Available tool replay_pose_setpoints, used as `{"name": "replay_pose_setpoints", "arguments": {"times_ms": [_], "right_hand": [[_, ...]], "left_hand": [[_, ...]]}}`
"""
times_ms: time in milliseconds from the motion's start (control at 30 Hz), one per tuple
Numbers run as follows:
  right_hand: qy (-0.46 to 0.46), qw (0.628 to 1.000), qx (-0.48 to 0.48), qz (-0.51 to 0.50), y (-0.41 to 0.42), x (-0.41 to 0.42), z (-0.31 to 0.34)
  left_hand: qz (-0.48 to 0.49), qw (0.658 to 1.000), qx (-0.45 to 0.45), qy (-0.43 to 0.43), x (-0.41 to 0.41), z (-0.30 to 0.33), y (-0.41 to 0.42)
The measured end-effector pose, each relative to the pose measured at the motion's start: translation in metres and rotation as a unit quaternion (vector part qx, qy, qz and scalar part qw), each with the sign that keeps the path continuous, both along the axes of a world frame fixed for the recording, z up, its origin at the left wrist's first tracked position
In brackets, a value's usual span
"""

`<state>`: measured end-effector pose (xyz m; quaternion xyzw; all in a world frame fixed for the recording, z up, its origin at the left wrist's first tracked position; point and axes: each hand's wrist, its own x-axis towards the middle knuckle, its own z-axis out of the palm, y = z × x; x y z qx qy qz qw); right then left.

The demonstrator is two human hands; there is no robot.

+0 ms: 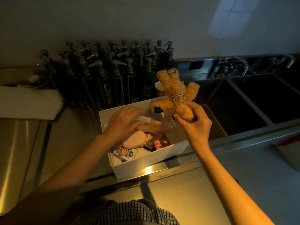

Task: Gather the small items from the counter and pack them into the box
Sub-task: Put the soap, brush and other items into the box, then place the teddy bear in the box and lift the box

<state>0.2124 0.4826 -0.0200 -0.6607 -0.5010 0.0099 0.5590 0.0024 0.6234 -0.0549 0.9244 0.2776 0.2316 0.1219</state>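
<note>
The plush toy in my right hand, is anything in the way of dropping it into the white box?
Yes. The left hand lies over the items inside the white box, directly beside the plush toy held by the right hand. The box already looks fairly full.

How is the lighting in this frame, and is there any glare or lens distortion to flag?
Head view: dim, warm yellow cast; bright glare on the steel counter edge below the white box; wide-angle bending at the edges; plush toy in the right hand readable.

Head view, steeply down, close over counter [186,184]
</note>
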Motion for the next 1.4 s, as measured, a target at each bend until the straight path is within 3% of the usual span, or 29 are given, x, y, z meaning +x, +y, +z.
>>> {"name": "replay_pose_setpoints", "arguments": {"times_ms": [200, 400, 733, 967, 1400], "right_hand": [[0.006, 1.0, 0.005, 0.025, 0.014, -0.012, 0.004], [0.016, 0.997, -0.023, 0.075, 0.026, -0.03, -0.004], [0.012, 0.979, -0.178, 0.097, 0.028, -0.029, -0.041], [-0.018, 0.948, -0.288, 0.136, 0.028, -0.02, -0.041], [-0.078, 0.979, -0.124, 0.142, 0.075, -0.067, 0.013]], "left_hand": [[0.086, 0.995, 0.047, 0.016, -0.019, 0.01, 0.004], [0.149, 0.984, 0.091, -0.043, -0.037, 0.017, 0.004], [0.162, 0.985, 0.047, -0.025, -0.056, 0.001, 0.0], [0.14, 0.989, 0.041, -0.013, -0.049, -0.001, -0.006], [0.199, 0.977, 0.076, -0.002, -0.068, 0.018, 0.014]]}}
